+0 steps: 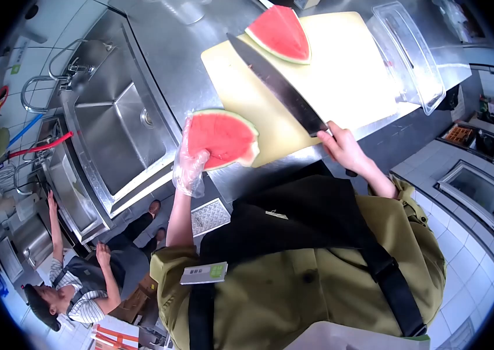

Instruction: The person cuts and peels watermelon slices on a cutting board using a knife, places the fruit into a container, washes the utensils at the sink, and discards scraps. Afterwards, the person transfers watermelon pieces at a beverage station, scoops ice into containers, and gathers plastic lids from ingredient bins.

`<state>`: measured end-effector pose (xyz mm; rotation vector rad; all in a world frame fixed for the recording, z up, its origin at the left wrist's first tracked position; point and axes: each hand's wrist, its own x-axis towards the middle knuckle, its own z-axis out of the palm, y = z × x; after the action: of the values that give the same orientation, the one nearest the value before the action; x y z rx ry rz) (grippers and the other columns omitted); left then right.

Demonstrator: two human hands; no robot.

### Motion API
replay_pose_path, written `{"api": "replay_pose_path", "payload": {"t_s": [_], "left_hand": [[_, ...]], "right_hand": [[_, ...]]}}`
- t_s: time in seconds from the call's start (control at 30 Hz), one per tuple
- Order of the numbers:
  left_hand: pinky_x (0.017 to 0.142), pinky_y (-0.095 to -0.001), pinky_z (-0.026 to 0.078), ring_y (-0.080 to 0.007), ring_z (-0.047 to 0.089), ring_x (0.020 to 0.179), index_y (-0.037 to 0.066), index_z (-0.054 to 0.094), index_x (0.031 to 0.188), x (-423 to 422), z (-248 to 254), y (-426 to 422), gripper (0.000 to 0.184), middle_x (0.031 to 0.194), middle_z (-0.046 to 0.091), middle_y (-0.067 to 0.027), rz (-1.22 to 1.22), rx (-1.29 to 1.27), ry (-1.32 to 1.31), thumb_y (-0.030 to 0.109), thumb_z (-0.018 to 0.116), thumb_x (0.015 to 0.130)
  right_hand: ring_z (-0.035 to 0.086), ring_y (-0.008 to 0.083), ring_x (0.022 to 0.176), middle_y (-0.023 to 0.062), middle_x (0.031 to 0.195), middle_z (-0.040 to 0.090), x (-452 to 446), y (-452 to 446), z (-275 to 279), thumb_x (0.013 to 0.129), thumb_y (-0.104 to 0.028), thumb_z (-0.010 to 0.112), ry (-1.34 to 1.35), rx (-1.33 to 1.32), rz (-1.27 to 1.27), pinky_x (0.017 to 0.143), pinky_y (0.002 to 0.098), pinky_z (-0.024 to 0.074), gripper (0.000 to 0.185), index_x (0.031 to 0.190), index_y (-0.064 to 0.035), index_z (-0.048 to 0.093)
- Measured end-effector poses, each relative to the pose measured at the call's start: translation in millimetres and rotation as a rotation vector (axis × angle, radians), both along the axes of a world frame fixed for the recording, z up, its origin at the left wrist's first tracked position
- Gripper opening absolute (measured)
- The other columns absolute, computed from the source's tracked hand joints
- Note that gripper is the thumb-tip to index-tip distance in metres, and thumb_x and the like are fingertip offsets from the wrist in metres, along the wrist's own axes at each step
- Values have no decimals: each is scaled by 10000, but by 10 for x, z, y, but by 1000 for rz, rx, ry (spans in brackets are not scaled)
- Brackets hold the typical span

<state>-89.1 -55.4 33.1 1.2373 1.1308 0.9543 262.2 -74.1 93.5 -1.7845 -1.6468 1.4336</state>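
Mid-frame, the left hand (pixel 192 161) clasps a watermelon piece (pixel 222 137) its baggy glove (pixel 188 182) could let slip; the right hand (pixel 343 150) grips a knife (pixel 279 87).

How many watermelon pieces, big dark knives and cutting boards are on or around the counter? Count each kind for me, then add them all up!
Watermelon pieces: 2
Big dark knife: 1
Cutting board: 1
Total: 4

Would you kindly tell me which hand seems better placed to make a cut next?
Probably the right hand: it grips the knife, which extends over the cutting board. The gloved left hand is occupied holding a watermelon piece, so it looks better suited to steadying.
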Motion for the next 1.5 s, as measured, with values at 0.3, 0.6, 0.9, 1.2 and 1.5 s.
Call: {"api": "replay_pose_path", "payload": {"t_s": [0.3, 0.6, 0.9, 1.2, 1.5], "left_hand": [[1005, -330, 258, -241, 328, 1207, 26, 313, 1281, 919, 106, -78, 552, 1295, 344, -147, 408, 72, -74, 80, 558, 789], [980, -318, 275, -252, 374, 1176, -2, 315, 1273, 1202, 144, 45, 512, 1271, 385, -174, 386, 148, 268, 204, 514, 849], [998, -338, 254, -269, 338, 1210, 21, 327, 1274, 1205, 140, 33, 507, 1306, 353, -159, 406, 200, 337, 161, 522, 827], [939, -344, 318, -236, 413, 1092, -23, 313, 1247, 1493, -210, -111, 486, 1200, 414, -168, 769, 198, -12, 293, 421, 894], [986, -356, 270, -262, 307, 1202, -11, 256, 1295, 1236, 14, -177, 523, 1247, 340, -171, 519, 193, 147, 50, 434, 808]], "right_hand": [[523, 364, 502, 188, 527, 502, -68, -133, 176, 883, -237, 461, -81, 56, 29, 478, 396, 402, 274, 877, 36, 447], [539, 377, 532, 217, 552, 511, 37, -71, -104, 878, -210, 476, -233, 128, -11, 457, 361, 395, 254, 830, 38, 453], [487, 174, 408, 92, 527, 502, -82, 153, -461, 891, -271, 442, 165, -335, 43, 415, 306, 397, 320, 817, 36, 490], [502, 390, 470, 212, 535, 499, -209, 158, -9, 852, -211, 505, -276, 143, 262, 428, 413, 396, 264, 800, 32, 414], [497, 344, 404, 152, 476, 481, -377, 66, 131, 835, -166, 519, -455, 399, 371, 387, 413, 401, 214, 783, 3, 398]]}}
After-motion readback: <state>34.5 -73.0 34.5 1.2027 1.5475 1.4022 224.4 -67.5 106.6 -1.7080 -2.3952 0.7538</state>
